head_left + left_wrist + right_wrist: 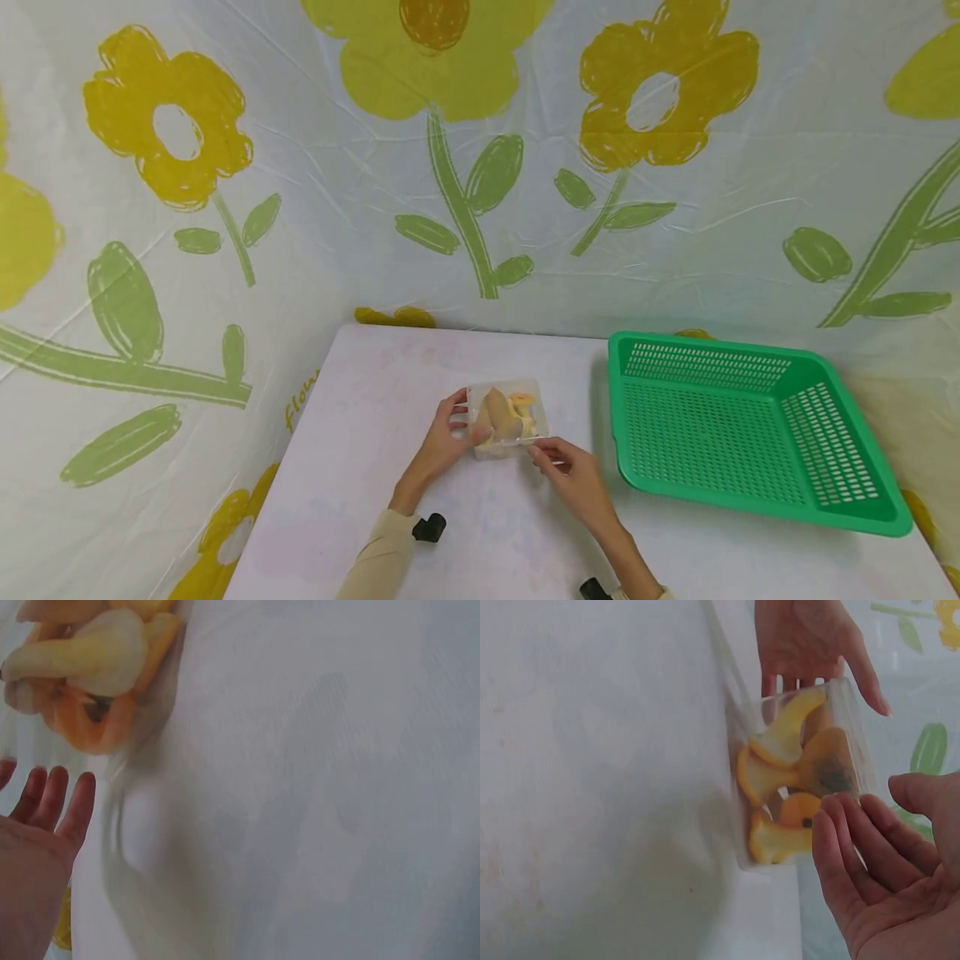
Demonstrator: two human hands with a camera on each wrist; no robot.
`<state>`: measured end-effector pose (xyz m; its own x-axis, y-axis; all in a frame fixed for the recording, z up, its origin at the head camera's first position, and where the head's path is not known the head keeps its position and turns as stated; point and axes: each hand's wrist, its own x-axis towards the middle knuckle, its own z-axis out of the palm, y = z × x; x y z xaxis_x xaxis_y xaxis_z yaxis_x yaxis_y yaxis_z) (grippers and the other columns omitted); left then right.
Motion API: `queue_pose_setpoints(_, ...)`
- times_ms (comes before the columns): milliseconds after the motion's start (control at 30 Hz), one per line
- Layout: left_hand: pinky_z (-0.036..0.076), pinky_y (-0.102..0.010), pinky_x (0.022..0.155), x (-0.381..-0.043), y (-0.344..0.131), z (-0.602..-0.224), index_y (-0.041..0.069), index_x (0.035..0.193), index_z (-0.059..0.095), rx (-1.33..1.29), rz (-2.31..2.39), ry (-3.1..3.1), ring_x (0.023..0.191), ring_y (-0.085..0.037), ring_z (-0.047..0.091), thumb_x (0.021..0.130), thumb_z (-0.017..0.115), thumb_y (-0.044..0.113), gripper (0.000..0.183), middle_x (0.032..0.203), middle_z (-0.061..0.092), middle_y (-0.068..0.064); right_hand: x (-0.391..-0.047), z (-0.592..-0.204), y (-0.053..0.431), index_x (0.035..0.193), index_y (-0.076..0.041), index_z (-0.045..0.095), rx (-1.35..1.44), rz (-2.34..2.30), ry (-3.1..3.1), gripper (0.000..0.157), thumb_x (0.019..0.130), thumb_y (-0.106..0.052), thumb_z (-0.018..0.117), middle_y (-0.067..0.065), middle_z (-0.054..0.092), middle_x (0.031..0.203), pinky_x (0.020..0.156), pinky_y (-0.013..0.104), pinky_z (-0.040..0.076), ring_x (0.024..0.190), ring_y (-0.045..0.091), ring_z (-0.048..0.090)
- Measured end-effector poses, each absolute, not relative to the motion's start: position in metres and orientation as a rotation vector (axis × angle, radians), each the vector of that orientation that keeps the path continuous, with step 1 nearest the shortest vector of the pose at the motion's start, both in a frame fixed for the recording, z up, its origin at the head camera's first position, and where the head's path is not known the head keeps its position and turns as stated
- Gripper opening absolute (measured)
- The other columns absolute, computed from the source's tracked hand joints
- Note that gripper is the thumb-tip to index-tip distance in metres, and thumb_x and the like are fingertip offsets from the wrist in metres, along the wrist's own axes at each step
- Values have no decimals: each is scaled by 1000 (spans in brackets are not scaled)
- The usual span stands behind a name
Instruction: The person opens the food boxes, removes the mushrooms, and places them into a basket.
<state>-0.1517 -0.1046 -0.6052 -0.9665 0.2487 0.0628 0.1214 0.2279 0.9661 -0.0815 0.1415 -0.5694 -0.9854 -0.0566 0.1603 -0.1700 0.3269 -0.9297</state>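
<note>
A clear plastic box [512,448] holds several yellow-orange pieces [776,769] with pale, curved, stalk-like shapes. My left hand [444,442] is at the box's left side, fingers spread along it and thumb overlapping its front corner in the head view. In the right wrist view that thumb stands out from the box. At the front right corner are the fingertips of my right hand [573,479], loosely bent. Seen from the right wrist, these fingers [847,825] overlap the box's near end, the thumb apart from them. The left wrist view shows loosely extended fingers [75,810] beside the box.
A large green plastic basket [712,487] with slotted walls stands to the right on the pale table [330,517]. A flower-print cloth [315,233] hangs behind the table and along its left side.
</note>
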Motion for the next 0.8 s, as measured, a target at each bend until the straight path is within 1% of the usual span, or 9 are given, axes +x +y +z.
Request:
queue_pose_setpoints(100, 43, -51, 109, -149, -108, -607, 5, 160, 25, 392, 1785, 2364, 135, -30, 42, 81, 88, 39, 106, 155, 35, -19, -80, -571, 138, 104, -4, 77, 145, 1874, -2468, 15, 98, -16, 72, 14, 77, 95, 71, 29, 60, 83, 22, 74)
queue_pose_setpoints(200, 41, -50, 111, -148, -109, -609, 6, 162, 20, 418, 1723, 2370, 137, -27, 39, 76, 92, 36, 116, 156, 33, -18, -80, -574, 134, 111, 1, 74, 72, 2076, -2460, 24, 100, -19, 69, 21, 75, 102, 76, 36, 61, 89, 32, 74)
queue_pose_setpoints(267, 40, -48, 111, -149, -109, -611, 7, 162, 19, 435, 1680, 2396, 138, -25, 38, 75, 94, 34, 118, 157, 32, -17, -81, -576, 132, 118, 5, 70, 25, 2251, -2428, 32, 102, -21, 66, 25, 73, 110, 83, 41, 60, 97, 38, 72)
queue_pose_setpoints(367, 41, -50, 109, -151, -108, -614, 6, 162, 21, 480, 1673, 2424, 137, -27, 39, 74, 95, 28, 117, 156, 33, -17, -83, -578, 128, 125, 8, 66, -63, 2458, -2361, 39, 104, -25, 63, 28, 69, 118, 90, 45, 58, 106, 41, 69)
queue_pose_setpoints(433, 42, -49, 107, -152, -107, -617, 6, 162, 22, 505, 1653, 2455, 136, -27, 40, 73, 95, 27, 116, 154, 35, -17, -82, -577, 125, 129, 10, 64, -103, 2554, -2312, 44, 105, -27, 62, 28, 69, 121, 92, 44, 57, 108, 39, 69)
queue_pose_setpoints(500, 43, -49, 106, -153, -107, -619, 6, 161, 23, 529, 1644, 2471, 134, -28, 42, 74, 95, 28, 115, 152, 37, -17, -83, -576, 121, 130, 9, 63, -168, 2626, -2270, 46, 105, -30, 61, 24, 70, 122, 92, 40, 57, 109, 36, 69)
queue_pose_setpoints(567, 44, -45, 105, -155, -107, -621, 5, 160, 23, 551, 1610, 2496, 132, -26, 42, 74, 94, 31, 114, 150, 38, -17, -83, -573, 118, 130, 10, 63, -214, 2700, -2229, 49, 105, -32, 60, 20, 71, 122, 91, 34, 58, 109, 30, 70)
queue_pose_setpoints(667, 45, -44, 104, -157, -108, -621, 4, 158, 24, 591, 1598, 2506, 129, -27, 44, 75, 94, 30, 112, 147, 40, -17, -86, -571, 113, 129, 10, 63, -284, 2787, -2168, 51, 105, -35, 60, 16, 73, 119, 88, 30, 58, 107, 26, 71)
queue_pose_setpoints(800, 46, -42, 101, -160, -108, -621, 1, 156, 27, 646, 1600, 2515, 126, -28, 46, 73, 94, 27, 109, 145, 42, -18, -90, -569, 108, 121, 8, 67, -403, 2821, -2127, 52, 103, -41, 62, 12, 76, 110, 84, 29, 59, 99, 20, 73)
